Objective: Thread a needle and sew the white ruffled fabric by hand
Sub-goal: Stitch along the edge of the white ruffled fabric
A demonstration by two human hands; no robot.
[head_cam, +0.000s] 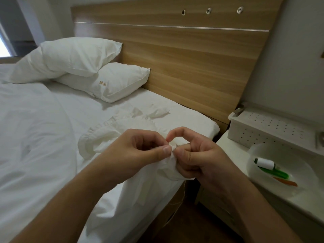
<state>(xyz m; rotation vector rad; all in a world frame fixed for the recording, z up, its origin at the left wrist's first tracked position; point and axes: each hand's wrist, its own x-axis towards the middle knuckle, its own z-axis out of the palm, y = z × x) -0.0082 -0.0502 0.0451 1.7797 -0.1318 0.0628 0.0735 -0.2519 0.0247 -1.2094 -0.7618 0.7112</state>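
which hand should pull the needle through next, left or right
Probably the right hand: its grip meets the fabric at the fold where a dark sliver, likely the needle, shows, and thread hangs below it. The left hand pinches the fold, steadying it.

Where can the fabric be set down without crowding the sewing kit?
Bare sheet lies between the pillows and the ruffled fabric, and left of it on the duvet. The nightstand is crowded by the bowl and perforated box.
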